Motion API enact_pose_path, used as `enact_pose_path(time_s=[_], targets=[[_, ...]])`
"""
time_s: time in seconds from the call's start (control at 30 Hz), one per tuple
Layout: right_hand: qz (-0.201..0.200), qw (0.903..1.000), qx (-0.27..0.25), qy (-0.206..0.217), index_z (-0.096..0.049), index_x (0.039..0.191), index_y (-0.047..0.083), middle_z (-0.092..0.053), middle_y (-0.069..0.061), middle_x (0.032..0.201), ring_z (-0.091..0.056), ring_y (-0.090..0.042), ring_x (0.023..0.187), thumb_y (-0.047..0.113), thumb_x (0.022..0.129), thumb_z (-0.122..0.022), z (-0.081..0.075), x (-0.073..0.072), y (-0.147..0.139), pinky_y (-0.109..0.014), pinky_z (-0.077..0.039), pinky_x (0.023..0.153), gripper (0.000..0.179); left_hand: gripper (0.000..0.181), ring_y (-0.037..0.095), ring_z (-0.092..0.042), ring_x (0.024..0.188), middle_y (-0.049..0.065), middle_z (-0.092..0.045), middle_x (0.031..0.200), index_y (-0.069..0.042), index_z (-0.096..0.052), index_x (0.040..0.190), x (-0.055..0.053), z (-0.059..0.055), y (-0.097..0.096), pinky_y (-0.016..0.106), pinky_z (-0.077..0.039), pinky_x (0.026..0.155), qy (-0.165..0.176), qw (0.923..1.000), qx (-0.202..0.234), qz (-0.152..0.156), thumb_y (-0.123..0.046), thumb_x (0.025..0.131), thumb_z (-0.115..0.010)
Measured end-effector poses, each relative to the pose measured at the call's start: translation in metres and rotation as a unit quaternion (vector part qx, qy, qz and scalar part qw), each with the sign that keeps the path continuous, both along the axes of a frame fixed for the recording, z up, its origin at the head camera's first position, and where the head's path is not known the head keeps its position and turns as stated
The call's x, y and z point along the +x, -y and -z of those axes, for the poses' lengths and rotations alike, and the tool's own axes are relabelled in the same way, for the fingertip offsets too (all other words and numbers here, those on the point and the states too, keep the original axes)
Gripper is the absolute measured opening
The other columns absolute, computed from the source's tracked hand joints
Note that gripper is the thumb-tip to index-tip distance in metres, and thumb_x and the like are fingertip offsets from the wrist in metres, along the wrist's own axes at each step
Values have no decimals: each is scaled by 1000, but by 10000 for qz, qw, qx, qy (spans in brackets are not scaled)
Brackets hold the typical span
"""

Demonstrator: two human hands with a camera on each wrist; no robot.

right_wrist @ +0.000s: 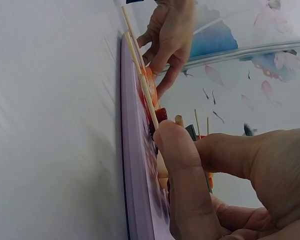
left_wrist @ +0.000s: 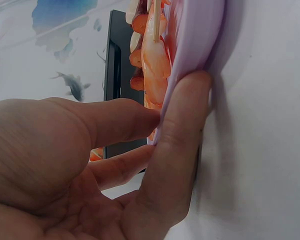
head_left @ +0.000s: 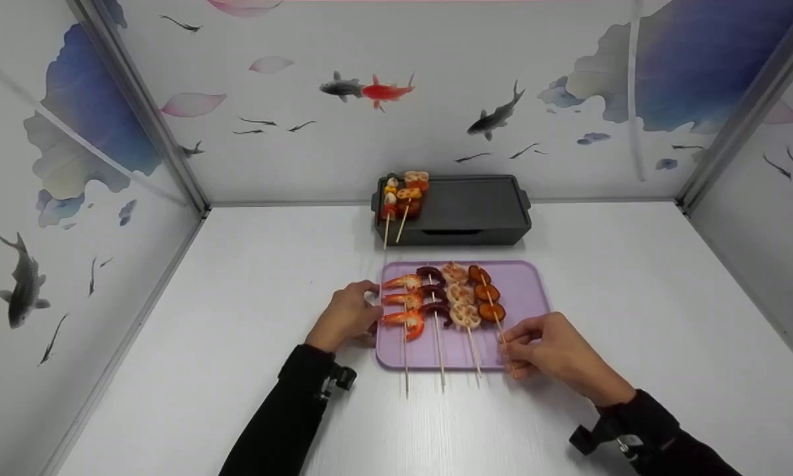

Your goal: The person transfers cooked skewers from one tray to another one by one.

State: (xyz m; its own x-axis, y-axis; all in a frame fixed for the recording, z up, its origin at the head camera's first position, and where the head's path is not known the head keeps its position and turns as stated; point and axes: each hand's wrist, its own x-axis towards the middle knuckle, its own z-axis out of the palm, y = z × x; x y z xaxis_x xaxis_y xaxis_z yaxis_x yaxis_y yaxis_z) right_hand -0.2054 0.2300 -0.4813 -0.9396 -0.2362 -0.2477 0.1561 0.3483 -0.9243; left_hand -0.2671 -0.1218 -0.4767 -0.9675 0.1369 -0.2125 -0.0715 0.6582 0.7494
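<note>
My left hand (head_left: pixel 344 316) pinches the left rim of a lilac tray (head_left: pixel 525 284); in the left wrist view the thumb lies on the inner side and a finger (left_wrist: pixel 182 110) outside. On the tray lie a shrimp skewer (head_left: pixel 406 324), a dark tentacle-like skewer (head_left: pixel 438 309) and a lotus-root skewer (head_left: pixel 464 315), side by side, sticks pointing toward me. Rightmost is a skewer of round brown slices (head_left: pixel 491 312). My right hand (head_left: pixel 555 350) pinches its stick near the lower end, at the tray's front right corner. The slices still lie over the tray.
Behind the tray stands a dark grill box (head_left: pixel 479 205). On its left side rest a mixed vegetable skewer (head_left: pixel 389 198) and another skewer with lotus root and brown pieces (head_left: pixel 409 194), sticks overhanging the front. Printed walls (head_left: pixel 436 39) enclose the white table (head_left: pixel 264 264) at the back and sides.
</note>
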Motion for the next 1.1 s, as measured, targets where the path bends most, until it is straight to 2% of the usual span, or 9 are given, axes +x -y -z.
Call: enact_pose_path(time_s=[0.17, 0.63, 0.87, 1.1], targets=[[-16, 10000, -33, 62, -71, 104, -8, -68, -21, 92, -73, -31, 69, 6, 86, -80, 1, 1, 0, -42, -63, 65, 24, 51, 20, -70, 71, 8, -68, 89, -6, -53, 144, 0, 1, -1, 34, -59, 54, 104, 9999, 57, -45, -14, 94, -65], [-202, 9997, -52, -101, -71, 103, -8, -70, -19, 88, -72, -27, 68, 11, 87, -81, 4, 2, 1, -40, -63, 61, 27, 48, 20, -71, 66, 10, -70, 89, -5, -54, 141, 0, 1, 1, 35, -59, 52, 84, 9998, 171, 40, -12, 94, -64], [-142, 9999, 15, -82, -71, 103, -8, -70, -18, 87, -72, -25, 69, 10, 88, -80, 6, 1, 0, -39, -63, 62, 25, 50, 22, -71, 67, 12, -69, 90, -5, -52, 143, -1, 1, 0, 37, -60, 53, 282, 9991, 309, -53, -12, 95, -63], [-162, 9998, 98, -37, -71, 104, -7, -71, -17, 86, -72, -26, 69, 13, 87, -82, 4, 1, -1, -39, -63, 63, 28, 50, 23, -71, 69, 12, -69, 92, -4, -52, 143, 1, 2, 0, 37, -61, 54, 199, 9990, 387, -32, -11, 95, -63]])
